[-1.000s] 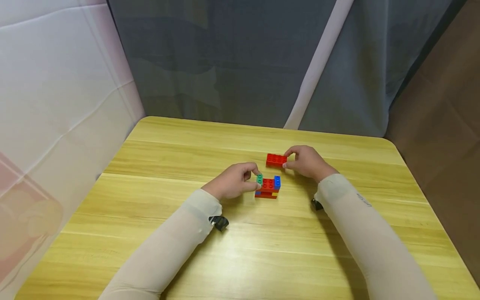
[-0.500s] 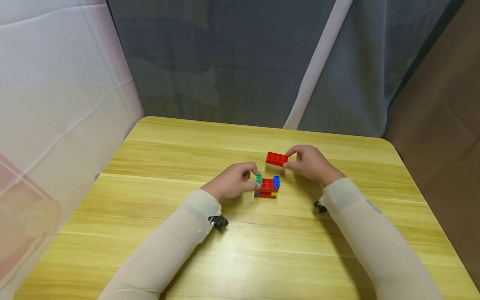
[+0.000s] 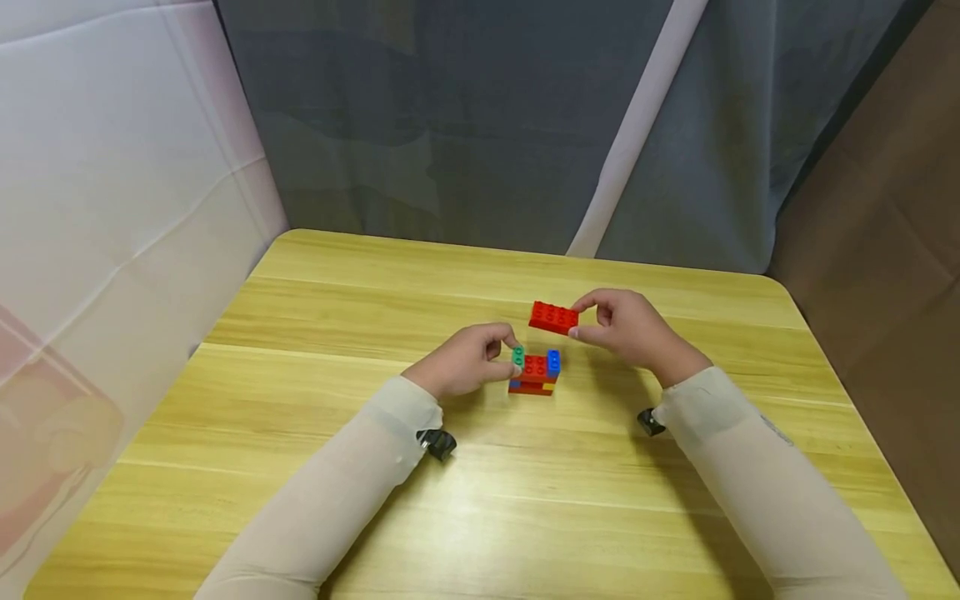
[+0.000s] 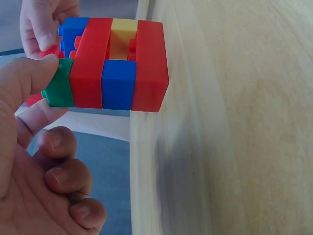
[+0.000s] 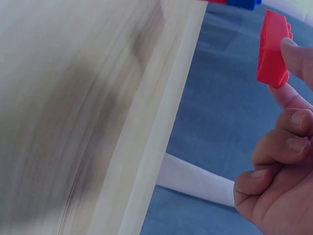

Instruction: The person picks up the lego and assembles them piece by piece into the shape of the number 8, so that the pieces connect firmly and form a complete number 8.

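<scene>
The left hand point(image 3: 461, 364) is resting on the wooden surface point(image 3: 525, 500), with thumb and forefinger pinching the left end of the small brick stack point(image 3: 534, 374) at its green brick point(image 3: 517, 357). In the left wrist view the thumb point(image 4: 29, 78) is pressing on the green piece while the other fingers are curling loosely underneath, holding nothing. The stack is sitting on the surface near the middle, built of red, blue, yellow and green bricks, with a blue brick point(image 3: 553, 362) at its right end.

The right hand point(image 3: 626, 327) is pinching the red brick point(image 3: 553, 317) by its right end between thumb and forefinger, the remaining fingers curling in toward the palm. The brick is being held clear of the surface, just behind and slightly above the stack, not touching it, with its studs facing up and its left end tilting a little. In the right wrist view the red brick point(image 5: 272, 49) is showing edge-on against the fingertips point(image 5: 297, 54).

Compared with a second ago, the red brick is no longer lying on the surface: the right hand is lifting it and the right forearm is rising and pulling back toward the body, so the wrist camera point(image 3: 649, 422) is now sitting nearer the person. The left hand and the stack are staying where they were. Grey curtains point(image 3: 487, 125) are hanging behind the surface.
</scene>
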